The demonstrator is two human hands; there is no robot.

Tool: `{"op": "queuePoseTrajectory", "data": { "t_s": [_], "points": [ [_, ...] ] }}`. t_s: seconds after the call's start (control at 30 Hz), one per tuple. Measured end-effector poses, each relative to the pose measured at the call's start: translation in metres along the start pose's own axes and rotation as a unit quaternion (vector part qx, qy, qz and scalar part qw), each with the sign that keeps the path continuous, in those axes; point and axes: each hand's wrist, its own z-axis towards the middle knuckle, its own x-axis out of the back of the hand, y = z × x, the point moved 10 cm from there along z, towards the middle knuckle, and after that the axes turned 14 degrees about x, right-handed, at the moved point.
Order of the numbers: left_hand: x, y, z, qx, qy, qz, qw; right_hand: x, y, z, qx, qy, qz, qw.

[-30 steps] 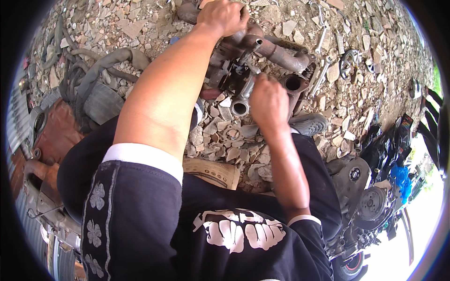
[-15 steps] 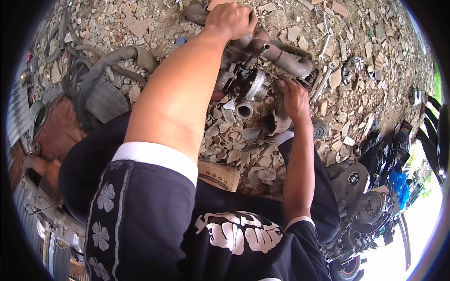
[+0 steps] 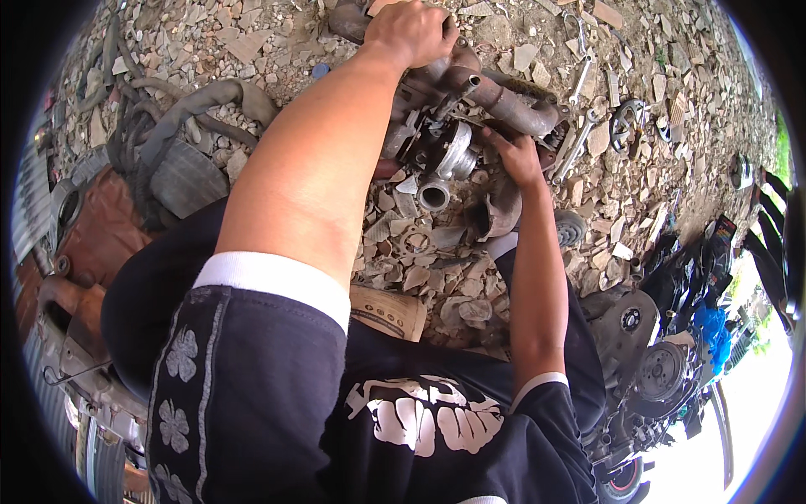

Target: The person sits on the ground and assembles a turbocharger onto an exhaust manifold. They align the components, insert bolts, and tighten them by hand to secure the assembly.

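A rusty exhaust manifold (image 3: 504, 107) with a turbocharger (image 3: 454, 155) lies on the stony ground in front of me. The turbo's round metal outlet (image 3: 433, 196) faces me. My left hand (image 3: 410, 34) is closed over the far end of the manifold; the curled fingers hide the exact hold. On the right side of the turbo my right hand (image 3: 515, 157) reaches in low, its fingertips at a thin metal tool that is mostly hidden among the parts. A loose rusty pipe piece (image 3: 497, 212) lies below my right wrist.
Wrenches (image 3: 581, 80) lie on the rubble to the right, near a dark wheel-like part (image 3: 626, 126). Old hoses (image 3: 206, 105) are at the left. An engine (image 3: 659, 374) with a blue rag (image 3: 714, 336) stands at the right. Cardboard (image 3: 388, 312) lies by my lap.
My right hand has shifted a little up and left towards the turbo, and its fingers now point more into the parts. My left hand keeps its place on the manifold.
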Motion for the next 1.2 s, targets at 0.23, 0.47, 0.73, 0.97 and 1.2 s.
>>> {"op": "queuePoseTrajectory", "data": {
  "t_s": [0.23, 0.47, 0.73, 0.97, 1.2],
  "points": [
    [-0.001, 0.003, -0.003, -0.048, 0.058, 0.01, 0.997, 0.012, -0.111, -0.016, -0.034, -0.006, -0.29, 0.956],
    [-0.003, 0.008, -0.003, -0.06, 0.062, 0.035, 0.996, -0.04, -0.175, -0.034, -0.038, 0.004, -0.325, 0.945],
    [-0.012, 0.005, 0.002, -0.035, 0.033, 0.007, 0.999, 0.002, -0.174, -0.042, -0.049, 0.048, -0.227, 0.972],
    [-0.006, -0.002, 0.0, -0.044, 0.055, 0.014, 0.997, 0.036, -0.155, -0.046, -0.048, 0.069, -0.2, 0.976],
    [0.003, -0.002, -0.001, -0.001, 0.029, -0.048, 0.998, 0.037, -0.064, -0.05, -0.075, 0.099, -0.041, 0.991]
  ]
}}
